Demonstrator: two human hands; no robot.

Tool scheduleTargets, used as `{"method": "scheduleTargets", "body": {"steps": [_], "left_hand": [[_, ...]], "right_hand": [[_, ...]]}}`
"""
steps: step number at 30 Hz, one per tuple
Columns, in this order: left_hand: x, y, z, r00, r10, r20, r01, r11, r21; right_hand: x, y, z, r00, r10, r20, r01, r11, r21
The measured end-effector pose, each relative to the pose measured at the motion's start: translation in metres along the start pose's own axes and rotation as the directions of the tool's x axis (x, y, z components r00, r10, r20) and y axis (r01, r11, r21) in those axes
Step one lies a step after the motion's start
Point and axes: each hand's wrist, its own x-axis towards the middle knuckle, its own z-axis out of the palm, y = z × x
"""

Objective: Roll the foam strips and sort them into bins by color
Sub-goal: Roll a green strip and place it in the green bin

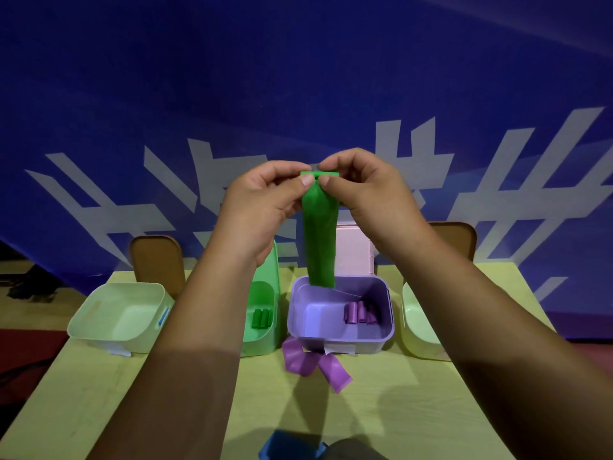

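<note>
Both hands are raised over the middle of the table (381,410). The left hand (262,207) and the right hand (365,194) each pinch the top end of a green strip (320,234) between thumb and fingertips. That end looks folded over into a narrow first turn. The rest of the strip hangs straight down, with its lower end in front of the far rim of the purple bin (374,340). Whether it touches that rim I cannot tell.

At the table's left edge stands a pale bin (109,343). Behind it a brown board (157,260) stands upright; it could be a lid or a chair back, and I cannot tell which. Next comes the green bin (262,343), its left part hidden by the left forearm. A few green rolls (262,318) lie side by side on its floor.

In the purple bin, purple rolls (360,314) are bunched near the right wall, too blurred to count. A white panel (353,250) stands behind this bin, partly covered by the hanging strip. On the table, against the bin's near wall, lie loose purple strips (308,360), curled and crossing each other.

Toward the right edge a second pale bin (414,327) is mostly hidden by the right forearm, and a second brown board (456,237) stands behind it. At the near edge a blue piece (285,444) is cut off by the bottom of the view. Just beside it a dark shape (351,449) is too dim to make out.
</note>
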Motion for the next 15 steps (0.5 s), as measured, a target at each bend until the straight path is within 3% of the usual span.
{"method": "scheduleTargets", "body": {"steps": [5, 15], "left_hand": [[0.0016, 0.0042, 0.0001, 1.000, -0.002, 0.021, 0.004, 0.997, -0.081], [0.0012, -0.0007, -0.0005, 0.999, -0.038, 0.022, 0.040, 0.996, -0.077]], "right_hand": [[-0.0009, -0.0017, -0.0013, 1.000, 0.019, -0.005, -0.019, 1.000, -0.010], [0.0009, -0.0004, -0.0013, 0.999, 0.018, -0.038, -0.020, 0.998, -0.060]]}}
